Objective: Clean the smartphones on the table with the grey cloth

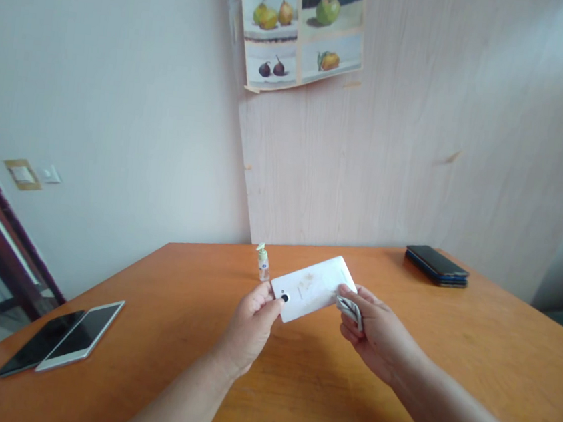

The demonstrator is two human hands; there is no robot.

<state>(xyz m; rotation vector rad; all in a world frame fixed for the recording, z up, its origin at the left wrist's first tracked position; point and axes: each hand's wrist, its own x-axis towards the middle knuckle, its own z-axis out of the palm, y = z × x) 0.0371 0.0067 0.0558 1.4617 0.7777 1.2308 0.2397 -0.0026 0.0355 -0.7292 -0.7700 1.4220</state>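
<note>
A white smartphone [311,286] is held up above the table, tilted, its back with the camera lens facing me. Brownish smudges mark the middle of that back. My left hand [252,322] pinches the camera end between thumb and fingers. At the other end, my right hand [370,324] grips the phone with its thumb on the back, and a folded grey-white cloth [350,310] is tucked in the same hand. Just behind the phone, a small clear pump bottle [262,264] stands upright on the table.
The orange-brown wooden table [172,334] meets the wall at the back. A black tablet [39,344] and a white-framed tablet [82,336] overlap at the left. Stacked dark phones [437,264] lie at the back right. A fruit picture sheet [302,35] hangs on the wall.
</note>
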